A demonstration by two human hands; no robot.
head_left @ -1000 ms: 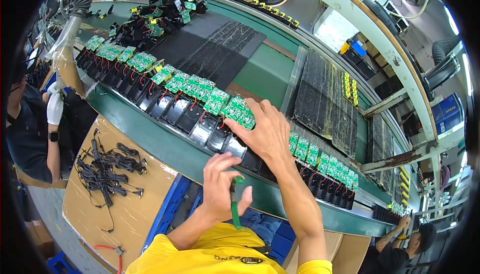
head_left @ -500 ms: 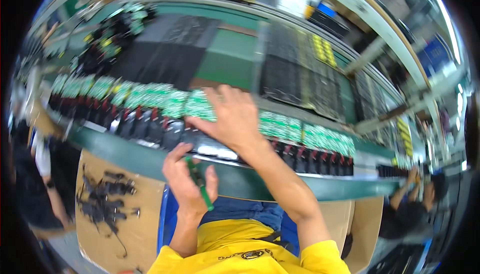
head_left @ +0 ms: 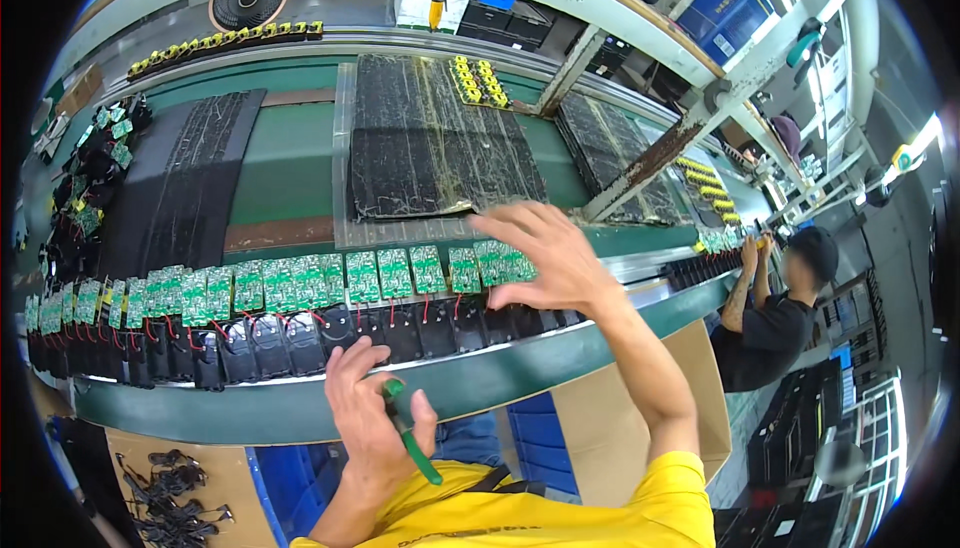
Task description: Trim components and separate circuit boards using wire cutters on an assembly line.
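A long row of green circuit boards runs along the near side of the bench, with red wires joining them to black plastic housings in front. My right hand is over the right part of this row, fingers spread and thumb apart, gripping nothing. Its thumb is beside the boards; whether it touches one I cannot tell. At the front edge, my left hand is closed around green-handled pliers, whose lower handle sticks out toward my yellow shirt. The tool's working end is hidden by the hand.
Black mats lie on the green bench. A heap of boards and black parts is at the left. A rusty metal post rises at the right. Below are a cardboard box and black cables. A co-worker works at far right.
The view has swung to the right and steadied. My right hand has moved right along the row, its fingers now spread wider. The pliers remain in my left hand.
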